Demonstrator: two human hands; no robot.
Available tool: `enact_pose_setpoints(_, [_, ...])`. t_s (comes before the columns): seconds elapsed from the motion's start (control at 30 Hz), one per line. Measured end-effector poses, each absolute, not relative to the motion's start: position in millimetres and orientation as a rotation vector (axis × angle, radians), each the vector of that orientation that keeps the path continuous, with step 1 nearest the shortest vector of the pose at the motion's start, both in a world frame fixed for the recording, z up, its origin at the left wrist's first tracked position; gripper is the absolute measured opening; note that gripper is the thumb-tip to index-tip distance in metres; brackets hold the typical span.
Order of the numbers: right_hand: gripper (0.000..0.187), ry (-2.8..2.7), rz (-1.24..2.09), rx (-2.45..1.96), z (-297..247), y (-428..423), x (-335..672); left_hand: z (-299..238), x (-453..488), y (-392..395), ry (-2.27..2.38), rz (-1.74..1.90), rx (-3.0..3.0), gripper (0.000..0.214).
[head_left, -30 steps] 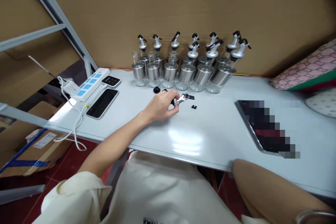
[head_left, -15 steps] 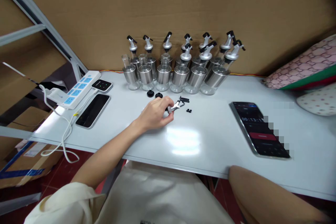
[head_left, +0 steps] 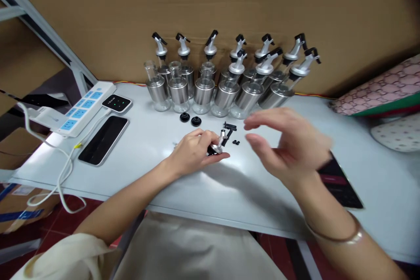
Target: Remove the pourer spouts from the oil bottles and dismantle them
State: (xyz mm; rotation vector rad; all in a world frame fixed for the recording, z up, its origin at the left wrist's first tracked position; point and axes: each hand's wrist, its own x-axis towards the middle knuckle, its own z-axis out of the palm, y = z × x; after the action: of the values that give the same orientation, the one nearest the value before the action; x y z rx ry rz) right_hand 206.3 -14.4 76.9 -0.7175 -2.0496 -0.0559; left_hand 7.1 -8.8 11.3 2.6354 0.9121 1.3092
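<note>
- The pour spout (head_left: pixel 219 147) is clamped by the left hand's (head_left: pixel 190 151) fingers, over the desk (head_left: pixel 147 133).
- The right hand's (head_left: pixel 292 142) fingers are held apart.
- Small black pieces (head_left: pixel 234 142) might be scattered if brushed.

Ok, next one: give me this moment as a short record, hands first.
Left hand: holding a silver pourer top
Right hand: open, holding nothing, blurred
Loose parts: two black discs, small black pieces
Front bottles: six; leftmost three lack pourers
Left side: power strip, phone
Right side: another phone, partly hidden behind right arm
</note>
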Motion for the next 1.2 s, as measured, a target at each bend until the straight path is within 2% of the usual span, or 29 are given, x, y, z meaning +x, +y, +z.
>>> enact_pose_setpoints(0.13, [0.023,-2.048,-0.160,-0.661,52.2,4.0,201.1,12.3,6.5,-8.1,0.920,1.376,2.614,0.026])
enact_pose_setpoints(0.33, [0.029,-2.105,0.067,-0.706,33.1,2.9,203.8,12.1,3.4,-4.4,0.930,1.271,2.639,0.022])
enact_pose_setpoints(0.47, [0.030,-2.073,0.105,-0.790,30.9,-0.1,203.5,12.7,3.4,-4.2,0.922,1.197,2.629,0.024])
enact_pose_setpoints(0.57, [0.032,-2.126,0.156,-0.774,32.0,-1.7,204.0,17.7,5.2,-8.0,0.814,1.175,2.656,0.017])
enact_pose_setpoints(1.07, [0.023,-2.274,0.023,-0.751,35.6,-7.0,199.0,24.8,10.7,-19.1,0.729,1.048,2.634,0.015])
enact_pose_setpoints(1.2, [0.021,-2.208,0.062,-0.760,36.2,-8.5,200.5,21.0,10.3,-22.4,0.846,1.106,2.459,0.028])
